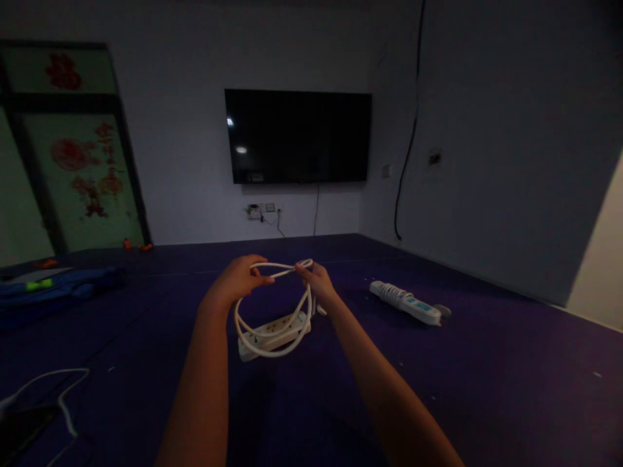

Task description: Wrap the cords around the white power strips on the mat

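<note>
A white power cord (278, 353) hangs in loose loops between my two hands. My left hand (236, 280) pinches the cord at the upper left of the loops. On the other side, my right hand (317, 281) grips it between thumb and fingers, where a small loop sticks up. Behind and below the hanging loops, a white power strip (247, 351) with several sockets lies on the purple floor. Farther right rests a second white power strip (422, 310), its own cord wound around one end.
Dark purple flooring (467, 389) spreads all around. At the lower left lies a thin white cable (63, 402) beside a dark flat object (26, 428). Blue fabric (73, 285) is heaped at the left. A television (299, 137) hangs on the far wall, and a black cable (407, 155) runs down the right wall.
</note>
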Available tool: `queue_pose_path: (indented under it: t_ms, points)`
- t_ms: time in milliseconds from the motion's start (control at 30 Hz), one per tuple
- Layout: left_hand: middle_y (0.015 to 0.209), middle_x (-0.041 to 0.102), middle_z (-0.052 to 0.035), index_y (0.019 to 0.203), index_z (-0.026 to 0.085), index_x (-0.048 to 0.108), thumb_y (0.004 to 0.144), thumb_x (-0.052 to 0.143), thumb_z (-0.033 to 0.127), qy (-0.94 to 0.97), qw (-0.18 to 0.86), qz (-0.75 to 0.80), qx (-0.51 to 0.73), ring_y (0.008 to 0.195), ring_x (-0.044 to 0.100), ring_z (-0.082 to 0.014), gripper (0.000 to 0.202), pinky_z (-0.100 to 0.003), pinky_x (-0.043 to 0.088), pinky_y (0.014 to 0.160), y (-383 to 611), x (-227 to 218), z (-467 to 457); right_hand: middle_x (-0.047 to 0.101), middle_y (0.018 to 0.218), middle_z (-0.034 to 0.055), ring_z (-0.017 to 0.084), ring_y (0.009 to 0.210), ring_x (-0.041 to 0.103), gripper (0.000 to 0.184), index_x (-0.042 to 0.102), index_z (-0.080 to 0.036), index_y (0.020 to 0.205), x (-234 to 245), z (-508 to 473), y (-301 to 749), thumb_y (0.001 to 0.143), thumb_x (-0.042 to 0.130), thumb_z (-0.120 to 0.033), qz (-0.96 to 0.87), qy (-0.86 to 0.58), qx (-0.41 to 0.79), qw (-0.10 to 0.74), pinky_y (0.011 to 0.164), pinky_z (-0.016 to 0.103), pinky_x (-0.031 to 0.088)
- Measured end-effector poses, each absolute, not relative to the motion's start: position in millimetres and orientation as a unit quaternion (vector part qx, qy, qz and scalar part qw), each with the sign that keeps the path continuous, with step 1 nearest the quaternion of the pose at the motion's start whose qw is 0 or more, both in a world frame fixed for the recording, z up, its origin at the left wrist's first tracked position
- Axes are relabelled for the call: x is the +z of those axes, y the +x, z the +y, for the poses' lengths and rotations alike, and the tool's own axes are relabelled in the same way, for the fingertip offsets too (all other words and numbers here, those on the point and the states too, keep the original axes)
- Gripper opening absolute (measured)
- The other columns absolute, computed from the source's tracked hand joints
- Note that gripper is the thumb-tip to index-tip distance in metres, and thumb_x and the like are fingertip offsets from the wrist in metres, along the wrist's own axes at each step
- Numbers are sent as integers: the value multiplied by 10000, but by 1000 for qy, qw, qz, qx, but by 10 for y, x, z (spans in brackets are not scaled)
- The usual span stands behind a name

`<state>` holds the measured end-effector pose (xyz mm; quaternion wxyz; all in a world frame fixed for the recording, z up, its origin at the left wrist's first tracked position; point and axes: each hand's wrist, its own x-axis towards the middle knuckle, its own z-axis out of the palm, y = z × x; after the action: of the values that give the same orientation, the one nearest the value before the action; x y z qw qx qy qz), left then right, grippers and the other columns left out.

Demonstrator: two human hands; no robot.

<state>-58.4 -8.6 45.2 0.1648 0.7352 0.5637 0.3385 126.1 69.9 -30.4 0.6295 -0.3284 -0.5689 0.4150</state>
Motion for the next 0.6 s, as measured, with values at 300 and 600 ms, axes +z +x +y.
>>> queue_pose_path:
  t_ms: [300, 600]
  points:
    - [890, 673, -74, 1187, 121, 591, 614, 720, 118, 743, 63, 591, 306, 751, 616, -175, 587, -257, 447, 661, -610, 372, 49, 409, 420, -89, 57, 385, 330, 470, 618, -147, 802, -306, 666, 1279, 559, 733, -532, -561, -345, 417, 626, 412, 211, 233]
    - [865, 714, -98, 848, 199, 720, 811, 580, 356, 690, -87, 649, 310, 819, 640, -217, 214, -267, 393, 647, -576, 443, -11, 446, 446, -73, 67, 393, 370, 492, 648, -137, 914, -261, 652, 1320, 597, 736, -502, -584, -350, 415, 604, 399, 200, 247]
